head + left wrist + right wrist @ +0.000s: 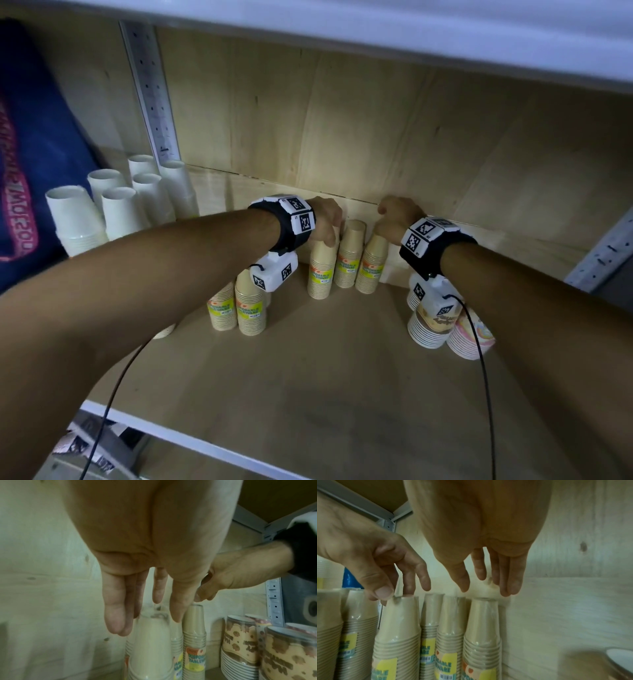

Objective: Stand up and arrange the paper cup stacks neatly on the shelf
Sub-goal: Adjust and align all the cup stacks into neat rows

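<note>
Three tan paper cup stacks in plastic wrap with yellow labels stand upright at the back of the wooden shelf (325, 377). My left hand (330, 236) reaches down onto the left stack (321, 272); in the right wrist view its thumb and fingertips (409, 592) touch that stack's top (397, 628). My right hand (380, 228) hangs with straight fingers (513, 584) just above the right stack (371, 269), holding nothing. The middle stack (351, 260) stands between them. Two more tan stacks (250, 308) stand upright further forward on the left.
White cup stacks (113, 212) fill the back left, beside a blue bag (37, 137) and a perforated metal upright (150, 92). Patterned cup stacks (431, 325) stand at the right under my right wrist. The upper shelf (376, 31) hangs low overhead.
</note>
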`<state>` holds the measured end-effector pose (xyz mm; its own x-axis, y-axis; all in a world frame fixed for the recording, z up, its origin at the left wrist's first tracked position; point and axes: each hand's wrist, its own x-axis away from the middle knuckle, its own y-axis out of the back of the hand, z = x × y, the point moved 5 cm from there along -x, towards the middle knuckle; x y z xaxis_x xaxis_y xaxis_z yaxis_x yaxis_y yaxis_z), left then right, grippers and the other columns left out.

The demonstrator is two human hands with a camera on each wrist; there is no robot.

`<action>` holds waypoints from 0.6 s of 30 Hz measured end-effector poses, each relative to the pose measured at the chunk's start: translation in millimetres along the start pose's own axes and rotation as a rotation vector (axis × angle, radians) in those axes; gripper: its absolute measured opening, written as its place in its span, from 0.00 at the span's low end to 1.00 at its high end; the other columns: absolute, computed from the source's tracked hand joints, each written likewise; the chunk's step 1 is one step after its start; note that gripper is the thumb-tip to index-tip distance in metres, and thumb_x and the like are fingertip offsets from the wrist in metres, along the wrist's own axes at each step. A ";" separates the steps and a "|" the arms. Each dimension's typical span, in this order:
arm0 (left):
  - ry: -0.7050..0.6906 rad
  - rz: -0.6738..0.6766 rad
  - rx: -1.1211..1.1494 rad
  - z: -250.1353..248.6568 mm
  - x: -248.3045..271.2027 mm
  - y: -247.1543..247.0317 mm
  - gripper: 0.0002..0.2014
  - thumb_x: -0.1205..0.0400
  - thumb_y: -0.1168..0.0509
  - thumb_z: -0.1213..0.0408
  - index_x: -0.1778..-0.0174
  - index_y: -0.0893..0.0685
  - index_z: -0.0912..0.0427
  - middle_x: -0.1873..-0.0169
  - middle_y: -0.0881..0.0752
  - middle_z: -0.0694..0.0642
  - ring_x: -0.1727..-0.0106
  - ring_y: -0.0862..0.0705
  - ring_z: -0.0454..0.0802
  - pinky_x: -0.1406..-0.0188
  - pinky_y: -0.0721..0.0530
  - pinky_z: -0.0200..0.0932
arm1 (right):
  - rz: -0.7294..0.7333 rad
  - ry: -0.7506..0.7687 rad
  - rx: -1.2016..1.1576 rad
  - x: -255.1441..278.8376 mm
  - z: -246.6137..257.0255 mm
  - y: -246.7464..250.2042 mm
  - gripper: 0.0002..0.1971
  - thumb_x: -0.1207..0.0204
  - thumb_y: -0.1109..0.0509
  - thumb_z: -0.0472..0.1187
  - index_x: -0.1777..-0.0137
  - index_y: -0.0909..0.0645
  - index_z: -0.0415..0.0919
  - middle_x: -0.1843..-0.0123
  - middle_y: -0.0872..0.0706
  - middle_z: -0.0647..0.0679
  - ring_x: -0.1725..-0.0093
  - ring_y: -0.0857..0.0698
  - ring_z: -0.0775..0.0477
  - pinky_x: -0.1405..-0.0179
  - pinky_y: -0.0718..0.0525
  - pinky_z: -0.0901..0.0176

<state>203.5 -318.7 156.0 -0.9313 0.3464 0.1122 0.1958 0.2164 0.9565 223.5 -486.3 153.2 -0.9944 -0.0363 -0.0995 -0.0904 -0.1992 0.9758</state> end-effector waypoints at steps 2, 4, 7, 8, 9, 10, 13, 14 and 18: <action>0.007 0.008 -0.018 1.0 8.5 10.1 0.26 0.20 0.28 0.58 0.26 0.23 0.56 0.31 0.25 0.53 0.38 0.19 0.55 0.54 0.24 0.39 | -0.002 0.015 -0.012 3.3 7.6 9.7 0.21 0.25 0.29 0.40 0.33 0.22 0.38 0.35 0.20 0.41 0.40 0.18 0.40 0.52 0.21 0.60; 0.040 0.026 0.007 5.0 18.5 21.4 0.24 0.21 0.27 0.59 0.29 0.22 0.56 0.39 0.22 0.54 0.54 0.16 0.53 0.65 0.20 0.40 | -0.005 0.034 -0.019 4.8 18.1 16.8 0.19 0.26 0.29 0.39 0.35 0.20 0.37 0.37 0.18 0.41 0.41 0.17 0.40 0.51 0.18 0.58; 0.083 0.040 0.036 15.8 36.5 37.2 0.22 0.22 0.25 0.60 0.32 0.20 0.57 0.50 0.17 0.56 0.57 0.13 0.58 0.66 0.16 0.40 | -0.014 0.078 -0.062 8.8 42.0 23.5 0.18 0.28 0.27 0.42 0.39 0.17 0.39 0.40 0.15 0.43 0.46 0.15 0.42 0.56 0.19 0.60; 0.098 0.043 0.028 21.5 43.5 41.7 0.21 0.22 0.25 0.59 0.34 0.19 0.56 0.55 0.17 0.56 0.58 0.13 0.57 0.65 0.16 0.40 | -0.010 0.107 -0.069 11.8 53.1 24.8 0.17 0.28 0.26 0.43 0.39 0.16 0.40 0.41 0.15 0.43 0.45 0.14 0.42 0.54 0.19 0.60; 0.112 0.040 0.016 28.1 50.6 45.7 0.19 0.22 0.25 0.58 0.37 0.19 0.55 0.60 0.16 0.55 0.61 0.14 0.55 0.65 0.17 0.40 | 0.003 0.139 -0.072 14.3 64.9 25.1 0.17 0.27 0.25 0.43 0.40 0.15 0.40 0.41 0.15 0.44 0.44 0.15 0.42 0.52 0.18 0.60; 0.126 0.036 0.014 35.8 57.1 49.4 0.18 0.22 0.25 0.57 0.38 0.18 0.54 0.64 0.17 0.54 0.65 0.15 0.53 0.64 0.17 0.40 | 0.018 0.174 -0.081 17.7 77.4 25.3 0.16 0.27 0.25 0.44 0.40 0.15 0.40 0.43 0.15 0.45 0.43 0.15 0.43 0.52 0.19 0.60; 0.175 0.034 0.034 62.9 76.2 56.4 0.15 0.22 0.26 0.61 0.40 0.15 0.58 0.63 0.16 0.56 0.65 0.17 0.53 0.65 0.16 0.42 | 0.054 0.251 -0.114 28.7 114.1 21.3 0.14 0.28 0.24 0.46 0.44 0.14 0.44 0.47 0.14 0.47 0.46 0.14 0.45 0.54 0.22 0.62; 0.193 0.033 0.034 71.8 83.8 57.9 0.14 0.22 0.26 0.63 0.42 0.15 0.58 0.65 0.16 0.55 0.66 0.17 0.53 0.66 0.16 0.42 | 0.059 0.271 -0.128 31.6 125.6 18.7 0.13 0.29 0.23 0.47 0.46 0.13 0.46 0.48 0.13 0.47 0.47 0.14 0.45 0.53 0.20 0.61; 0.250 0.038 0.027 102.0 110.2 57.5 0.09 0.24 0.25 0.66 0.48 0.12 0.58 0.64 0.14 0.57 0.66 0.16 0.52 0.69 0.14 0.41 | 0.119 0.335 -0.166 47.4 166.3 6.9 0.10 0.29 0.24 0.47 0.48 0.13 0.47 0.55 0.13 0.49 0.55 0.13 0.47 0.54 0.17 0.61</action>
<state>143.5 -174.9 196.0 -0.9695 0.1192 0.2142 0.2370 0.2331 0.9431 166.6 -326.6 187.6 -0.9218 -0.3808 -0.0719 0.0623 -0.3288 0.9424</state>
